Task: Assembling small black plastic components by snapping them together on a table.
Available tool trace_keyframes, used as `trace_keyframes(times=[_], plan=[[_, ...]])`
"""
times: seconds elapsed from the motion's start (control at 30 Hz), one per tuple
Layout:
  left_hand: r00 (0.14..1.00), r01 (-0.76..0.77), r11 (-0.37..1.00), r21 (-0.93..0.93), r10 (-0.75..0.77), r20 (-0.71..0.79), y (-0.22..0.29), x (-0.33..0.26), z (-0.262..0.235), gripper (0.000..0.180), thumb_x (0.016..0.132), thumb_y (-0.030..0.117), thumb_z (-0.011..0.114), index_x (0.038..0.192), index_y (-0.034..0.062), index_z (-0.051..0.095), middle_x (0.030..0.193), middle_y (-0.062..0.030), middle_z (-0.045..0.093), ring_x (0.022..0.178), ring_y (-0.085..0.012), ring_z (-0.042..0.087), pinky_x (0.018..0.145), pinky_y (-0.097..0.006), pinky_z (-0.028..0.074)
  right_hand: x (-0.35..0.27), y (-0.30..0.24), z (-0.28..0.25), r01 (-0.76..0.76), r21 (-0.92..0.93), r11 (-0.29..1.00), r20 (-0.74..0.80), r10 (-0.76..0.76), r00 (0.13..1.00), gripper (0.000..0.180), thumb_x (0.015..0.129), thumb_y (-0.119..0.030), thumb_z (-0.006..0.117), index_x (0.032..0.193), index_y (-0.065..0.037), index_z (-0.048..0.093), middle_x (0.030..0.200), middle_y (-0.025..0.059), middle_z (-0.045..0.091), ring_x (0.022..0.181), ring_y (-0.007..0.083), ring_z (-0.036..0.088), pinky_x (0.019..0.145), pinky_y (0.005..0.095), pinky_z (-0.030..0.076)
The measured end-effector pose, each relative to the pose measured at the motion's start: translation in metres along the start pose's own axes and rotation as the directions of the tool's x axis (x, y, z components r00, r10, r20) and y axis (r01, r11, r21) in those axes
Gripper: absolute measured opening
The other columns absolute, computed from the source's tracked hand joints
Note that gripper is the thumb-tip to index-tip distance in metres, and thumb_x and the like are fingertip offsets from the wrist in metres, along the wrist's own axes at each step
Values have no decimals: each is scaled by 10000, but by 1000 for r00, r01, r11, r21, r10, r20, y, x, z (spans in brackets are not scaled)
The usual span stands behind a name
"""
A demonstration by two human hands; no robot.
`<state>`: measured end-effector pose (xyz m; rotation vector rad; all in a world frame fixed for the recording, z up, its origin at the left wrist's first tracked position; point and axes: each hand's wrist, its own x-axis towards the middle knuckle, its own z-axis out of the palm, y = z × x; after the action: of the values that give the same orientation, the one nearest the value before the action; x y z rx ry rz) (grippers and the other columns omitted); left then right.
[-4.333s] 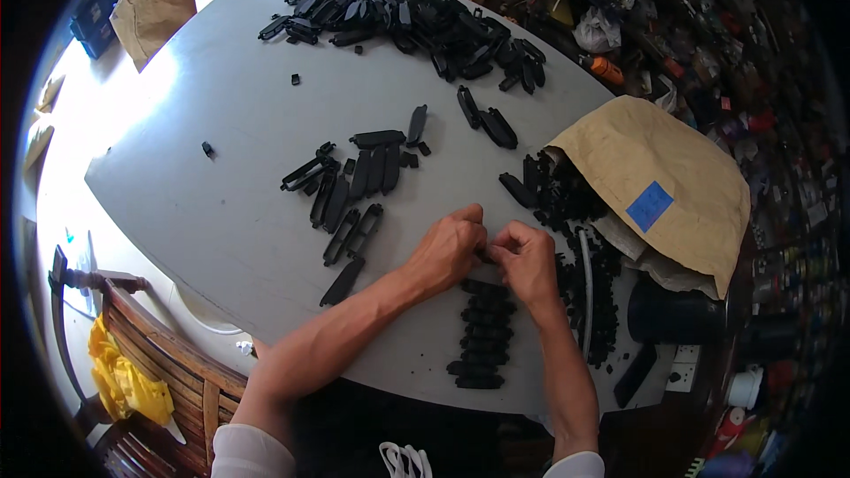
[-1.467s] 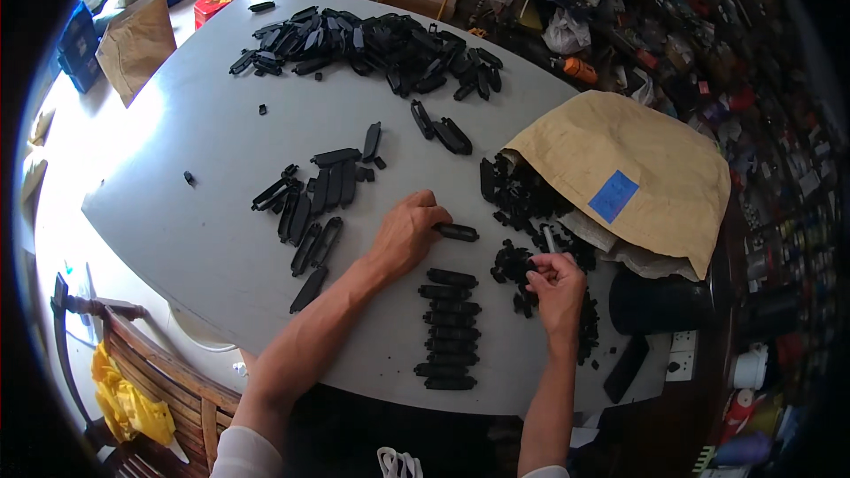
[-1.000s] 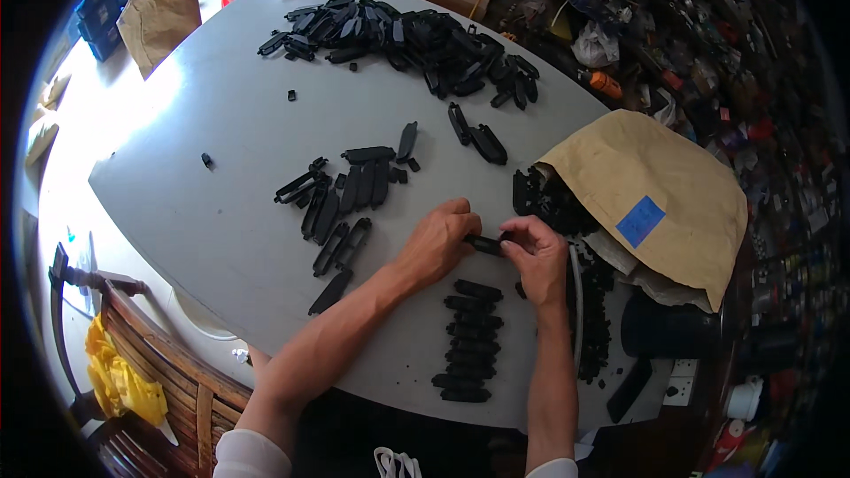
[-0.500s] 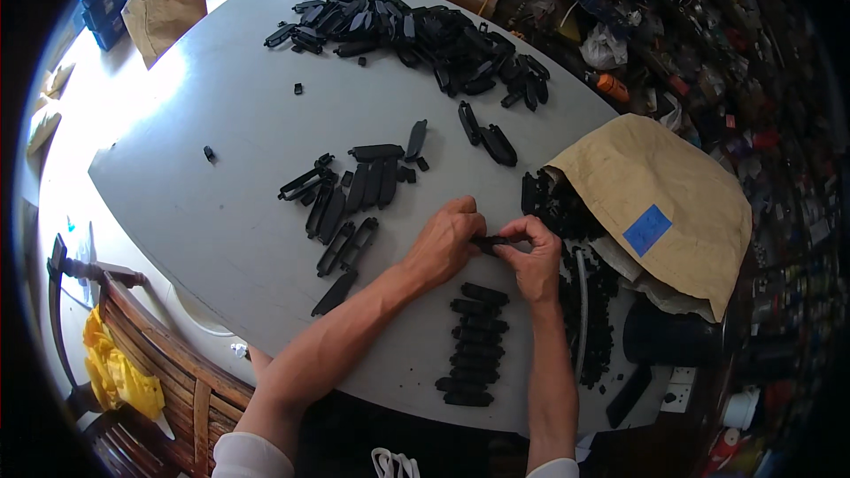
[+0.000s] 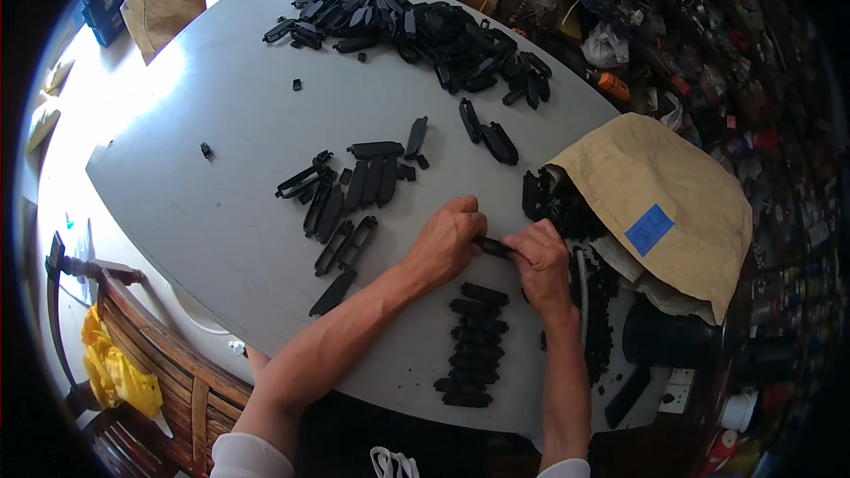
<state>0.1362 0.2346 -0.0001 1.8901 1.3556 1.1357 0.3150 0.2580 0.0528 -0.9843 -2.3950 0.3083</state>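
Fingers of the left hand and right hand, just beyond a column of dark casings, pinch opposite ends of a slim black casing above the desk. Small black bits lie beside the right forearm; farther off come loose casings, a paper bag and finally a black heap.

A small workshop, by its cluttered shelves and heap of black parts.

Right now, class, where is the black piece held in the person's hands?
The black piece is just right of the head view's centre, between the left hand and the right hand, just beyond the column of black parts on the table.
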Motion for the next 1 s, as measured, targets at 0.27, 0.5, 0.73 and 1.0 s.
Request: trace_keyframes(times=[0.27,0.5,0.73,1.0], plan=[[1000,0,1000,-8,0,-21,3,-1,1,219,615,-9,718,805,7,612,868,-121,536,896,-327,544,756,-402,460,-1,-6,-2,153,-263,952,83,-136,987,29,741,17,624,754,1,645,746,107,569,749,282,549,651,366,461],[999,-41,999,-15,41,2,0,-1,-1,197,615,-26,705,789,8,619,841,-121,537,873,-322,549,741,-397,457,11,5,-7,-433,117,894,329,377,866,54,749,10,646,780,18,602,779,143,559,795,320,549,660,377,451],[999,-30,997,-69,32,32,4,5,0,247,581,-60,718,794,-2,607,828,-113,524,817,-307,556,692,-384,455,-1,16,6,-175,92,980,205,153,967,178,737,54,620,747,16,446,756,138,428,762,318,488,646,390,394],[998,-62,997,-56,63,28,-3,-1,3,249,600,-63,734,810,-10,610,830,-99,523,767,-276,567,671,-351,461,-58,-4,-54,-469,125,874,-130,483,866,24,797,4,623,819,1,613,721,62,568,663,163,557,611,274,445]])
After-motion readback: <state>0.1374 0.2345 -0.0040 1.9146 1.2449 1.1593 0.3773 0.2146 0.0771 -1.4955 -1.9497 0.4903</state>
